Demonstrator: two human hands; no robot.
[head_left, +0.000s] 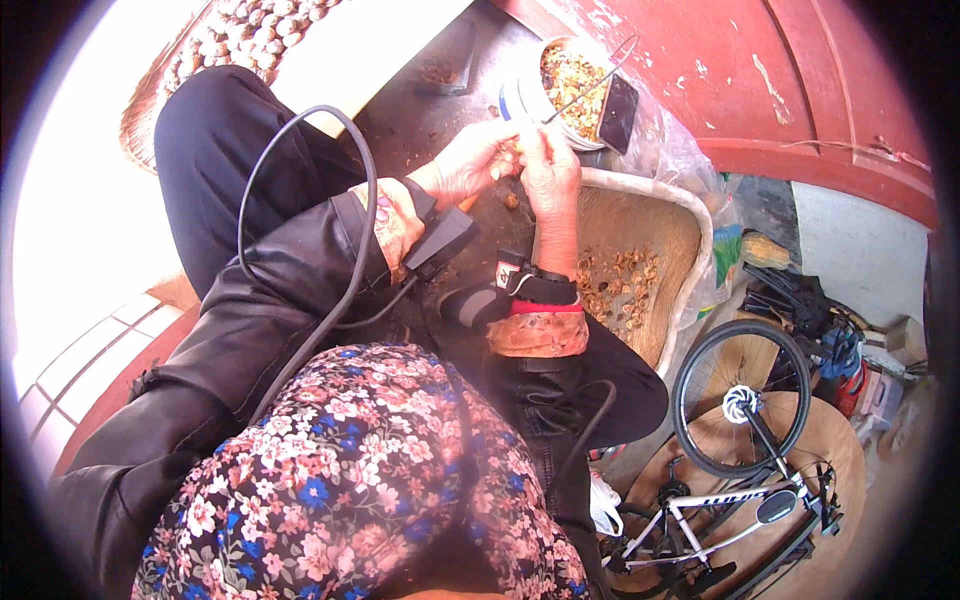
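My left hand (468, 162) and my right hand (550, 178) meet in front of my knees. The fingertips of both are pinched together around something too small to make out. Just beyond them stands a white bucket (515, 95) of shelled walnut pieces (573, 85). A dark phone (618, 115) rests at its right rim, and a thin cable runs over it. Below my fingers lies a small brown walnut piece (511, 200). Right of my right forearm is a shallow woven basket (690, 205) with broken walnut shells (620, 285) in it.
A round basket (140, 115) of whole walnuts (245, 35) sits at the far left. Behind the bucket are clear plastic bags (665, 150) and a red wooden door (730, 70). A bicycle (720, 505) is at the lower right. A black cable (365, 240) loops over my left arm.
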